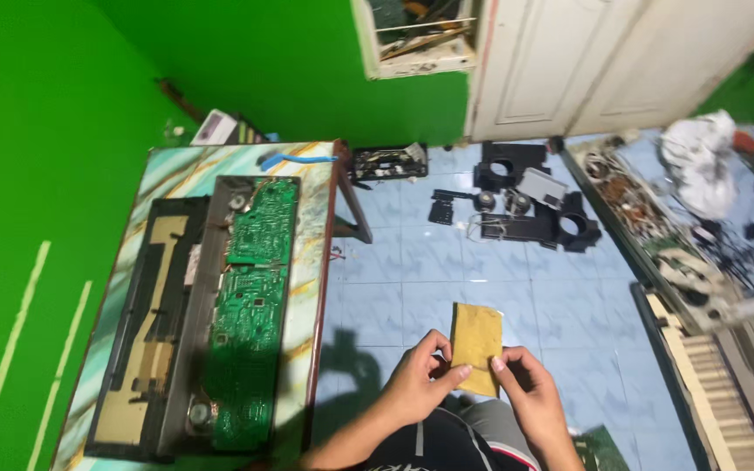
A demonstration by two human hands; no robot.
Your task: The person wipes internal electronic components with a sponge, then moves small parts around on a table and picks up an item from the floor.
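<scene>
Both hands meet over the person's lap, pinching a yellow-brown pad from either side: left hand grips its lower left edge with thumb and fingers, right hand its lower right edge. Most of the pad stands up above the fingertips, over the blue tiled floor. Off to the left, a marbled table carries a long dark chassis and a green circuit board. Black speaker parts lie on the floor further off.
</scene>
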